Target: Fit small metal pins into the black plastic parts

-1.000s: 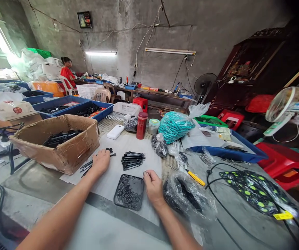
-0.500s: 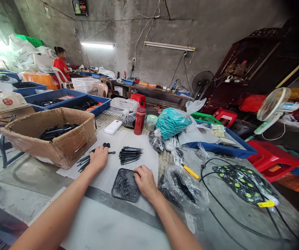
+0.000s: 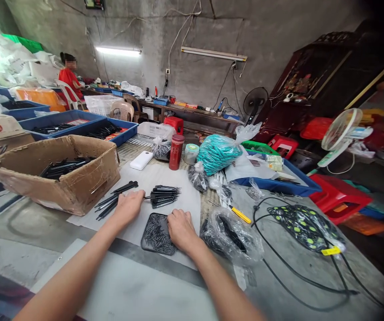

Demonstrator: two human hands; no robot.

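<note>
My left hand [image 3: 129, 207] is closed around a slim black pen-like tool, whose thin tip pokes out to the right of the fingers; the rest is covered by the hand. Left of it, several black pen-like tools [image 3: 107, 206] lie loosely on white paper. Beyond the fingers to the right sits a neat stack of similar black tools [image 3: 165, 196] with thin tips. My right hand [image 3: 182, 229] rests at the right side of a small black tray [image 3: 144, 246], fingers curled and pressed together, their tips hidden. Many small dark metal pins [image 3: 158, 234] fill the tray.
A cardboard box [image 3: 91, 187] of black tools stands left. Behind are a white power-bank-like block [image 3: 141, 160], a red flask [image 3: 176, 152] and a bag of teal pieces [image 3: 217, 156]. Right lie an open plastic bag [image 3: 255, 245], a yellow-handled screwdriver [image 3: 241, 215] and black cable. A person [image 3: 68, 80] sits far off.
My left hand has moved right and slightly nearer, carrying a black tool away from the loose pile. My right hand stays at the tray, fingers a little more curled. The view has shifted slightly.
</note>
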